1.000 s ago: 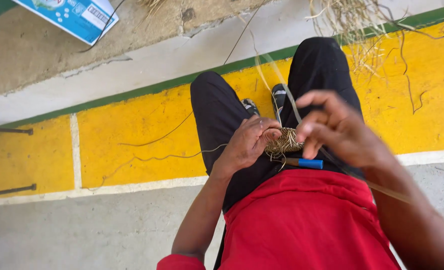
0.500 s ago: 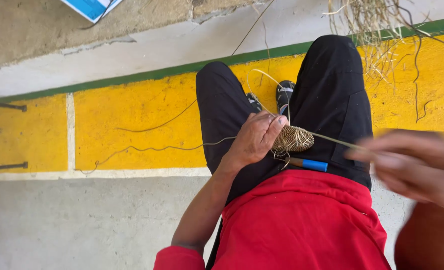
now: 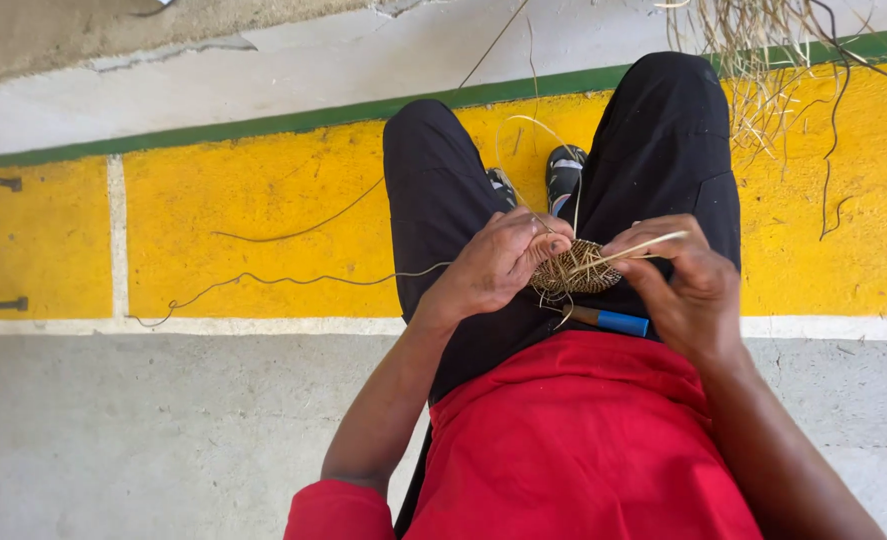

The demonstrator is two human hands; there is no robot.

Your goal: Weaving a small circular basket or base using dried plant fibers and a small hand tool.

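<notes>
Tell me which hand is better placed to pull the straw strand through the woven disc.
Likely the right hand: it already pinches the straw strand, while the left hand grips the woven disc.

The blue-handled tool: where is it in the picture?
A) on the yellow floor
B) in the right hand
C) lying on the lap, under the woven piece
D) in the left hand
C: the blue-handled tool lies across the lap below the woven piece, and neither hand grips it.
</notes>
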